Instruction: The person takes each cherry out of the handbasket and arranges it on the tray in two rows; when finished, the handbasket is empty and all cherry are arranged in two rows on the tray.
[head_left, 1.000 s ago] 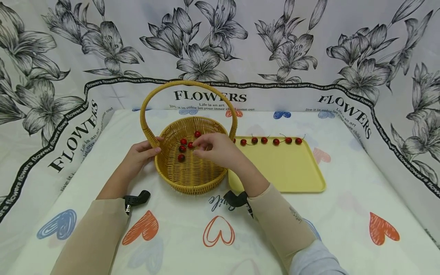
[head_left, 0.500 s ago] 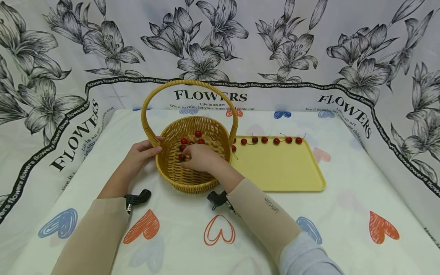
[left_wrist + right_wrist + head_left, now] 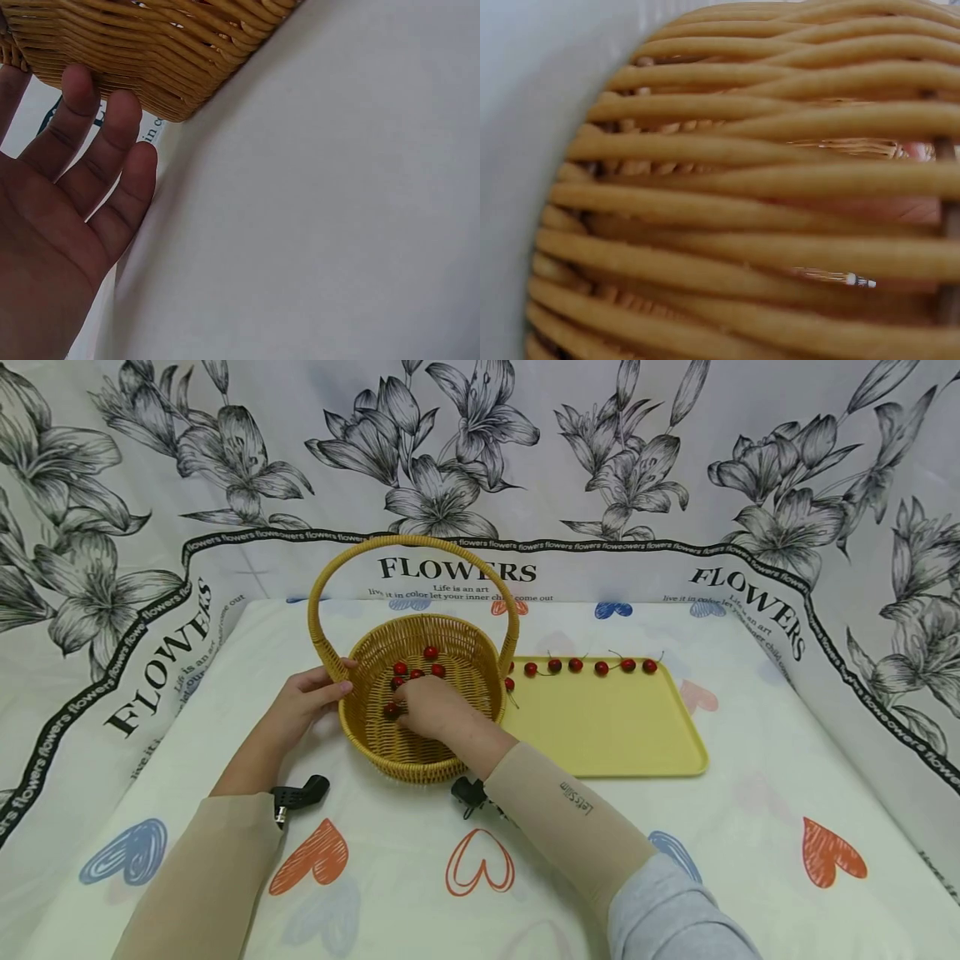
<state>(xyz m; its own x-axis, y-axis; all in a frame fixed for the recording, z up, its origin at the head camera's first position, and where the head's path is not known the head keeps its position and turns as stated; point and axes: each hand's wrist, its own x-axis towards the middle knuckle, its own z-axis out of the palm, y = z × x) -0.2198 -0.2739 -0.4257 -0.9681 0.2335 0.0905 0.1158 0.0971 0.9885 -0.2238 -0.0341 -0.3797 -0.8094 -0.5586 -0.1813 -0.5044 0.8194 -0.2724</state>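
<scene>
A round wicker basket [image 3: 375, 752] with a tall arched handle stands on the cloth-covered table. My left hand [image 3: 303, 697] grips its left rim at the foot of the handle, thumb on the near side. In the left wrist view, several fingers [image 3: 124, 180] of that hand lie against or just under the woven wall. My right hand [image 3: 435, 706] reaches down inside the basket and pinches a dark red cherry [image 3: 392, 711] at the fingertips. Several other cherries [image 3: 431, 652] lie on the basket floor behind it. The basket's weave hides most of this hand in the right wrist view.
A yellow rectangular tray [image 3: 607, 727] lies right beside the basket. Along its far edge runs a row of stemmed cherries [image 3: 602, 668], with another cherry [image 3: 510, 683] near the basket's side. A flower-printed curtain [image 3: 450, 452] hangs behind the table.
My right hand has moved left and toward me inside the basket, leaving a cherry behind. It now has the nearest cherry, shifted slightly toward me. The left hand has stayed on the rim.
</scene>
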